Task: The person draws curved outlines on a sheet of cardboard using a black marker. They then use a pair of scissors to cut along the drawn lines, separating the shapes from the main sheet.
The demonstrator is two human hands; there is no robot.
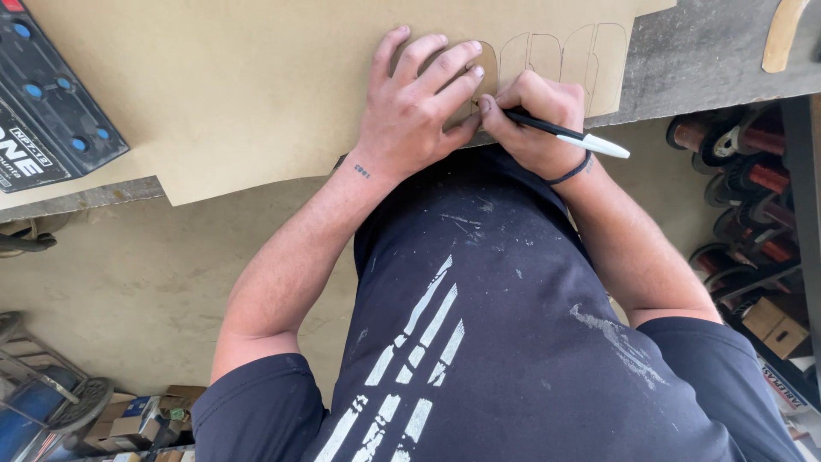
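Fingers (445, 64) of the left hand (410, 107) are spread flat and press a small template piece (484, 62) down on the tan cardboard sheet (256, 85); only a rounded edge of this piece shows past the fingertips. Right hand (534, 120) is closed around a pen (569, 135) with black body and white cap end, and its tip sits at the near edge of the template, between the two hands, beside the left thumb.

On the sheet, to the right of the hands, several narrow outlines with rounded tops (564, 60) are already drawn side by side. So I judge the tracing is well started: some shapes are finished, one is under the pen now, and a large part of the sheet to the left is not marked. None of the shapes looks cut out.

The sheet lies on a grey workbench (710, 60). A black battery (47, 103) stands at the far left on it, well apart from the hands. Copper wire spools (753, 171) are on the right.
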